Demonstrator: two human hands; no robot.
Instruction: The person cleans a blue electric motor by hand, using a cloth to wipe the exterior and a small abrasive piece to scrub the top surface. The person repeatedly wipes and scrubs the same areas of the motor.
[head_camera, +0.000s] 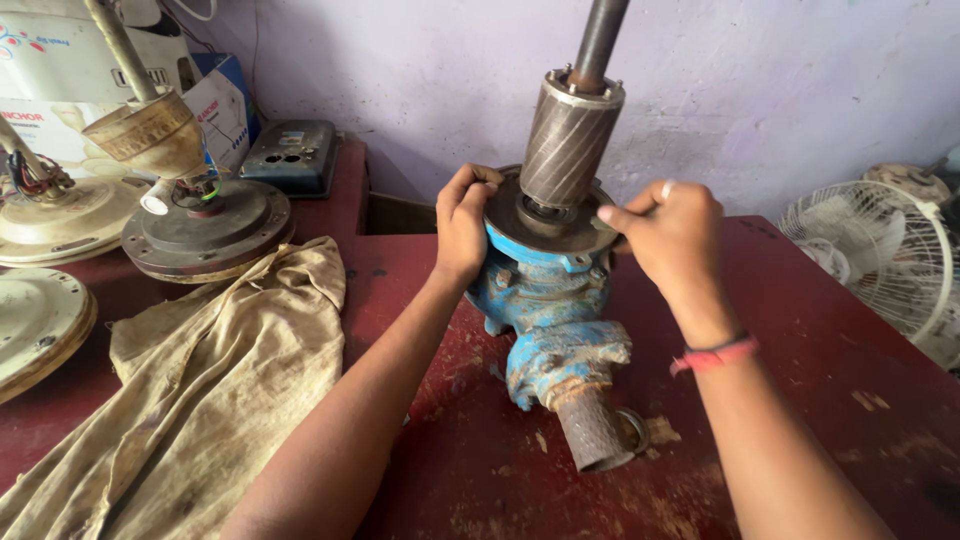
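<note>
A blue pump body (545, 310) with a rusty outlet pipe (595, 430) stands on the dark red table (820, 380). A grooved steel rotor (568, 140) on a shaft (598, 40) rises upright from the round grey plate (545, 232) on top of the pump. My left hand (462, 222) grips the left rim of that plate. My right hand (675, 232), with a ring and a red wristband, holds the plate's right rim, thumb and forefinger pinched at its edge.
A dirty beige cloth (220, 390) lies on the table at the left. Ceiling fan motors (205, 225) and cream fan covers (40, 320) sit beyond it, with a dark switch box (292, 155) behind. A white table fan (880, 250) stands at the right.
</note>
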